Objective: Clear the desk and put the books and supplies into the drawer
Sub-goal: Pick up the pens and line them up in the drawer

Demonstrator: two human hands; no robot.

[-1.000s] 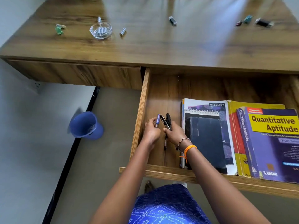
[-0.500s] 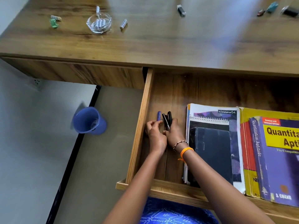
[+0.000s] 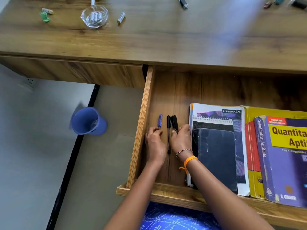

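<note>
Inside the open drawer [image 3: 174, 90], left of the books [image 3: 217, 146], the left hand [image 3: 155, 145] pinches a blue pen [image 3: 160, 120]; the right hand [image 3: 181, 140] grips a black marker [image 3: 174, 122], a black pen [image 3: 169, 130] lying between them.

A wood-grain table [image 3: 149, 40] stands against a pale wall [image 3: 33, 130] with a socket [image 3: 29, 82]. Grey floor [image 3: 103, 155], black skirting [image 3: 73, 155], a blue bin [image 3: 88, 121] beneath.
</note>
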